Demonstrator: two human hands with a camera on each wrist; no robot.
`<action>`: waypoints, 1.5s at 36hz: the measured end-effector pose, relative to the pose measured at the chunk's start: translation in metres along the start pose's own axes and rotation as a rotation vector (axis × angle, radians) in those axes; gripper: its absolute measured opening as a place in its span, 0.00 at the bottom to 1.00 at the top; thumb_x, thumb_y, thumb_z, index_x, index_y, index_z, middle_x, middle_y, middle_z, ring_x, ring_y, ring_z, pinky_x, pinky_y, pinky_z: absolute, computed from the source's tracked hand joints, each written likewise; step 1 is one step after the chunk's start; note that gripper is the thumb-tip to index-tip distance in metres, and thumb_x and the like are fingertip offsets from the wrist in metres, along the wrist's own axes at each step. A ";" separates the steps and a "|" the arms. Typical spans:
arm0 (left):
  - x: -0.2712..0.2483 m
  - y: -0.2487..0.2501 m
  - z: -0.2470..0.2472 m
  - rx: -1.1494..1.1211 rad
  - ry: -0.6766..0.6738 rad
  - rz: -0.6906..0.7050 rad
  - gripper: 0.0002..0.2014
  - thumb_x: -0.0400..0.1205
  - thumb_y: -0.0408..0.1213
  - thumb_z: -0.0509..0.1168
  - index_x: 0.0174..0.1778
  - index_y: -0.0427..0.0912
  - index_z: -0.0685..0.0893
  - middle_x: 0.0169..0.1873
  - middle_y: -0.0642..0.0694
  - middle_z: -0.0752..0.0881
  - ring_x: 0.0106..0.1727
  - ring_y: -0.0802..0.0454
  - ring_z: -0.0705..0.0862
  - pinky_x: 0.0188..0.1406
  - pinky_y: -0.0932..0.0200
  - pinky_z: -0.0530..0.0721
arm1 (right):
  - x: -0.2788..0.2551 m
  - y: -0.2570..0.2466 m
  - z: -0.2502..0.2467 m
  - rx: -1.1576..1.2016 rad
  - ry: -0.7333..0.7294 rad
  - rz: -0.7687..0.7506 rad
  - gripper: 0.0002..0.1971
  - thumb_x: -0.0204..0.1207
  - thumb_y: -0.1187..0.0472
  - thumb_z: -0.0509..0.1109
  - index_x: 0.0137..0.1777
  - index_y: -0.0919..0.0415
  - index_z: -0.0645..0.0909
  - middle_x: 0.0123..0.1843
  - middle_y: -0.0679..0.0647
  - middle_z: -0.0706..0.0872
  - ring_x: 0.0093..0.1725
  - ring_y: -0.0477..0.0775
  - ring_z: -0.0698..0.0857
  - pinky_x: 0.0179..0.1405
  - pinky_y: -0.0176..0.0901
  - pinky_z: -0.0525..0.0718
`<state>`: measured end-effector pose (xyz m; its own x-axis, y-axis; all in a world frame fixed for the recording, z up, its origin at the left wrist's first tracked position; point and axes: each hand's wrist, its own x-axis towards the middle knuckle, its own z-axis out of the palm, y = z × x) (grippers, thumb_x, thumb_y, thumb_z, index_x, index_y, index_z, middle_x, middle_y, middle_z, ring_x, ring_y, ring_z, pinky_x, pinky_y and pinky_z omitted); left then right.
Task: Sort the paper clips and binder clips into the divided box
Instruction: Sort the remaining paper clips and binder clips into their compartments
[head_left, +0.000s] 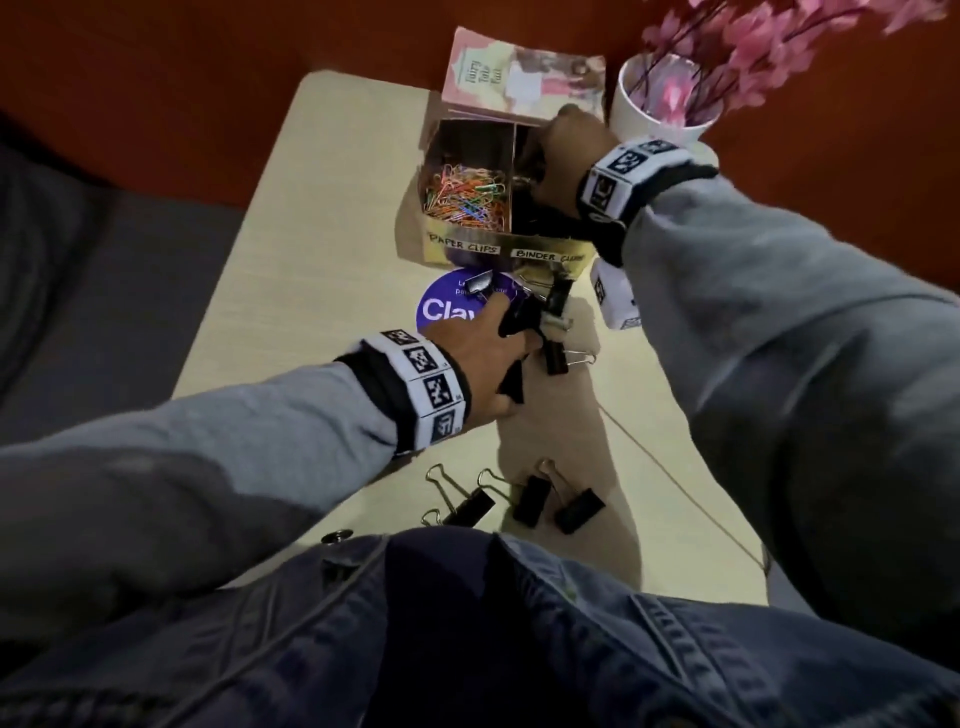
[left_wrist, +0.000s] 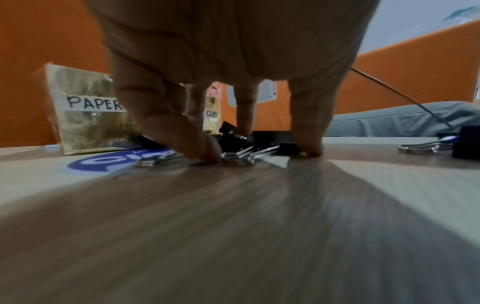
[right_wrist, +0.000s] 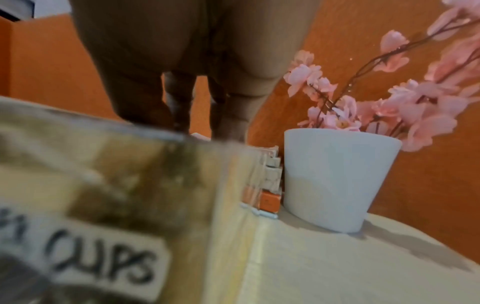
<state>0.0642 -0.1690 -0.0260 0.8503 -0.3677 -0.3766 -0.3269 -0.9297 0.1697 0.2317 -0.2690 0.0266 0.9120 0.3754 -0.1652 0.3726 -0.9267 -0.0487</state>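
The divided box (head_left: 467, 244) stands at the back of the table. Its left compartment, labelled for paper clips, holds coloured paper clips (head_left: 462, 195); the right one holds black binder clips (head_left: 535, 218). My right hand (head_left: 566, 156) reaches down into the binder clip compartment. In the right wrist view its fingers (right_wrist: 182, 107) hang straight, with their tips hidden behind the box wall (right_wrist: 103, 174). My left hand (head_left: 467, 343) sits in front of the box, fingers curled round a bunch of binder clips (head_left: 519, 322). In the left wrist view its fingertips (left_wrist: 207, 156) touch the table round the clip handles (left_wrist: 246, 156).
One binder clip (head_left: 556, 358) lies just right of my left hand. Three more (head_left: 531, 499) lie near the front edge. A purple sticker (head_left: 441, 309) is under the left fingers. A white flower pot (head_left: 660, 111) and a booklet (head_left: 519, 73) stand behind the box.
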 end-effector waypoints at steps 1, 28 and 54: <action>0.001 0.001 0.000 -0.011 0.001 -0.007 0.32 0.75 0.52 0.68 0.73 0.59 0.64 0.70 0.43 0.61 0.51 0.39 0.82 0.47 0.49 0.84 | -0.003 0.002 0.002 0.041 0.013 0.009 0.19 0.71 0.60 0.71 0.64 0.55 0.82 0.66 0.64 0.76 0.63 0.67 0.79 0.63 0.51 0.79; -0.005 -0.005 -0.007 0.033 -0.065 0.032 0.25 0.69 0.49 0.71 0.59 0.53 0.71 0.62 0.43 0.63 0.38 0.44 0.78 0.33 0.56 0.75 | -0.111 0.008 0.076 -0.056 -0.189 -0.174 0.26 0.77 0.53 0.66 0.74 0.54 0.66 0.74 0.58 0.67 0.55 0.68 0.83 0.43 0.51 0.79; 0.008 -0.007 -0.002 0.059 -0.123 0.084 0.16 0.75 0.43 0.68 0.57 0.49 0.72 0.62 0.44 0.67 0.50 0.40 0.81 0.43 0.51 0.84 | -0.119 0.020 0.052 0.131 -0.036 -0.011 0.20 0.69 0.59 0.72 0.61 0.53 0.77 0.57 0.58 0.78 0.51 0.63 0.81 0.43 0.45 0.74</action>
<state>0.0741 -0.1653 -0.0279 0.7635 -0.4404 -0.4723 -0.4210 -0.8941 0.1530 0.1215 -0.3328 -0.0060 0.9002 0.3873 -0.1991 0.3554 -0.9176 -0.1781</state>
